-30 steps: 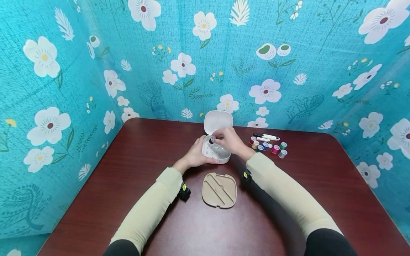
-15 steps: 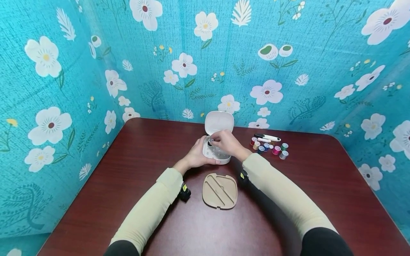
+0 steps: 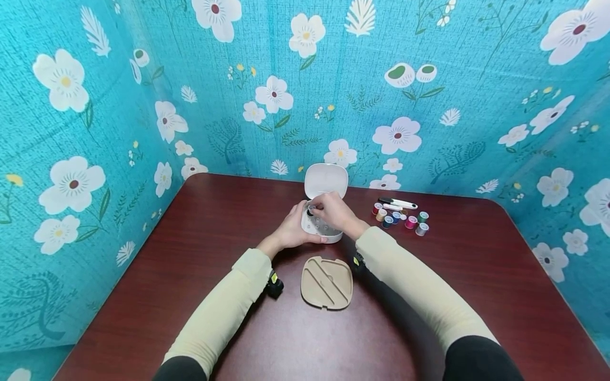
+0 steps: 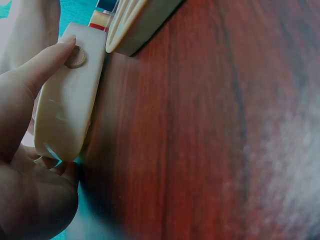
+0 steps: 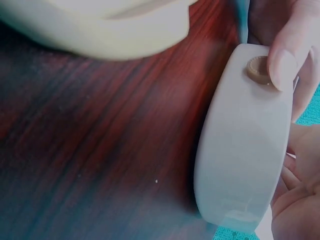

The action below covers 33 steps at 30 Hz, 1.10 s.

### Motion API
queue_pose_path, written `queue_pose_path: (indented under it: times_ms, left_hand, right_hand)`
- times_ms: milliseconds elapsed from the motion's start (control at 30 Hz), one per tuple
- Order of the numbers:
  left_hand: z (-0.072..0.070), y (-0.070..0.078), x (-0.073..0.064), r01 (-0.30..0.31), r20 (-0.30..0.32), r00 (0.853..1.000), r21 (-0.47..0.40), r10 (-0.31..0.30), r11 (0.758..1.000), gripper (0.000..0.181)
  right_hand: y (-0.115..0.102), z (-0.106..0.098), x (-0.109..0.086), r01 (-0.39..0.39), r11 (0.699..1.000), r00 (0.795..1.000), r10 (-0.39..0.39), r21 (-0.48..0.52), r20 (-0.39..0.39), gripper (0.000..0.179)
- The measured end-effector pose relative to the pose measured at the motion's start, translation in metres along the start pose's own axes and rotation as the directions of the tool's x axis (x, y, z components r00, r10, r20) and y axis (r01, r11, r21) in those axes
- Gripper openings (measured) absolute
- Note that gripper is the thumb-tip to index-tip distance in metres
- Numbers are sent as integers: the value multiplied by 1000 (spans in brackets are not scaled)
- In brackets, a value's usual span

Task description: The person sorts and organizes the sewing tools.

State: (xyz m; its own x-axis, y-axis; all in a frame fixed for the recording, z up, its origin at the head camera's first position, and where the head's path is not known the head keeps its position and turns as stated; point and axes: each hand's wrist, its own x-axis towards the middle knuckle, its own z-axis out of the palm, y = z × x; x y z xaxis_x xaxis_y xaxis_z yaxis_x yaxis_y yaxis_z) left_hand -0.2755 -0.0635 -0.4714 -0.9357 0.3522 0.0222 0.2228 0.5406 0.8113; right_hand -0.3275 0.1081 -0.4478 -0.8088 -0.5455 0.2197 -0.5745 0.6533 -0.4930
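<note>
A white box point(image 3: 335, 239) with its lid point(image 3: 326, 181) raised stands near the back of the table, small pegs showing on its floor. My left hand point(image 3: 290, 231) grips it from the left, fingers along the side and thumb on the front wall. In the left wrist view that thumb lies against a round brown button point(image 4: 76, 57) on the box. Reaching over from the right, my right hand point(image 3: 332, 210) pinches a small dark thread spool point(image 3: 310, 211) inside the box's back left corner. The spool's lower end is hidden. The right wrist view shows the box wall point(image 5: 240, 145).
A tan divided tray point(image 3: 326, 283) lies in front of the box. Right of the box are several thread spools point(image 3: 411, 222) in different colours and a black-and-white slim tool point(image 3: 398, 203). Patterned blue cloth point(image 3: 271, 127) hangs behind the dark red table point(image 3: 229, 211).
My right hand has shifted slightly left with the dark spool, further into the box's back left corner. The left hand keeps its hold on the box.
</note>
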Motion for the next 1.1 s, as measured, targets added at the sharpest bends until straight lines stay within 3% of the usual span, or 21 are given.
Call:
queue_pose_path:
  times_ms: [400,700,1100]
  left_hand:
    - [3,1,-3,11,-6,1000,-6,-11,1000,118]
    - [2,4,-5,-5,-23,1000,8,5,1000,119]
    - [1,2,-5,-18,-14,1000,0,18,1000,116]
  right_hand:
    - [-7,2,0,21,994,1000,-19,-103,22,14]
    - [-19,-6,-2,65,978,994,-47,-199,95,16]
    - [-24,-13,-10,-3,962,993,36,-272,115,22]
